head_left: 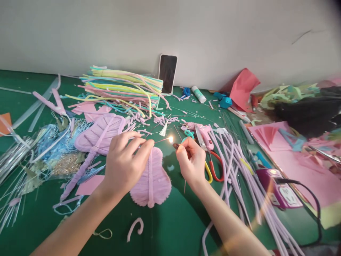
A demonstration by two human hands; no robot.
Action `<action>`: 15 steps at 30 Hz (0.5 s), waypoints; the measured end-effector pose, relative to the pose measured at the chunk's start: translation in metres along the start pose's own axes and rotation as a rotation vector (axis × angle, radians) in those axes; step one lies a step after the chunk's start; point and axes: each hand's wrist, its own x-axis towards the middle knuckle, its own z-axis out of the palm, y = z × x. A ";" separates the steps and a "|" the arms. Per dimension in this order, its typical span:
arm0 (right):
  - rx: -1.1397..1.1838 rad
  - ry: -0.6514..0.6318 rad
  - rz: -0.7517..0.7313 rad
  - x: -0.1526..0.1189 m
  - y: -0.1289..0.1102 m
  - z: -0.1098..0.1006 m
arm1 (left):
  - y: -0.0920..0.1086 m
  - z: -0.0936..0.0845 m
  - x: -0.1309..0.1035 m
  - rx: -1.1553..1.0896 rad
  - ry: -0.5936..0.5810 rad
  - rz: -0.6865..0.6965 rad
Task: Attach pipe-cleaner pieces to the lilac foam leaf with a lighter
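Observation:
My left hand [130,156] is closed in a pinch on a thin brownish strand [161,140], whose far end points to the right at a small bright flame [171,139]. Opposite it, the fingers of my right hand [191,156] wrap round a small dark lighter [176,145], mostly hidden in the grip, with the flame at its tip. Below the left hand lies a lilac fan-shaped piece made of fuzzy stems [151,181], partly covered by that hand. Another lilac fan with a wrapped handle [101,133] rests to the left. A white tassel [164,128] lies just behind the flame.
Red-and-yellow-handled scissors [216,167] and a pink glue gun [205,137] lie by my right hand. Lilac stems [247,185] spread rightward near a purple power adapter [278,188]. Behind are bundled coloured stems [119,89] and a propped phone [168,73]. Blue tassels [55,138] lie left.

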 end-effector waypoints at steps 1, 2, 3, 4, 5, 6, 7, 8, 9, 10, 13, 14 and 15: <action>-0.006 0.003 0.003 0.000 0.000 0.000 | 0.000 0.000 0.000 -0.003 0.000 0.003; -0.013 0.010 0.002 0.001 0.001 0.001 | 0.001 0.000 0.000 -0.006 0.000 0.004; -0.019 0.017 0.000 0.001 0.001 0.001 | 0.001 0.001 0.000 -0.010 -0.004 0.004; -0.025 0.024 -0.003 0.002 0.001 0.001 | 0.001 0.001 0.000 -0.012 -0.009 0.003; -0.031 0.030 -0.007 0.002 0.001 0.001 | 0.002 0.001 -0.001 -0.013 -0.012 0.000; -0.035 0.034 -0.011 0.002 0.002 0.001 | 0.002 0.001 -0.001 -0.015 -0.014 -0.002; -0.038 0.033 -0.015 0.002 0.002 0.002 | 0.003 0.002 -0.001 -0.018 -0.016 -0.003; -0.042 0.028 -0.019 0.002 0.002 0.002 | 0.003 0.002 -0.001 -0.019 -0.018 -0.004; -0.045 0.021 -0.021 0.001 0.001 0.002 | 0.003 0.002 -0.001 -0.020 -0.020 -0.005; -0.050 0.014 -0.024 0.001 0.001 0.002 | 0.003 0.002 -0.002 -0.021 -0.023 -0.006; -0.061 0.003 -0.025 0.000 0.000 0.003 | 0.003 0.003 -0.001 -0.022 -0.026 -0.007; -0.061 0.004 -0.024 -0.001 0.000 0.004 | 0.003 0.003 -0.001 -0.022 -0.025 -0.007; -0.059 0.006 -0.023 -0.001 0.000 0.004 | 0.003 0.003 -0.001 -0.023 -0.025 -0.007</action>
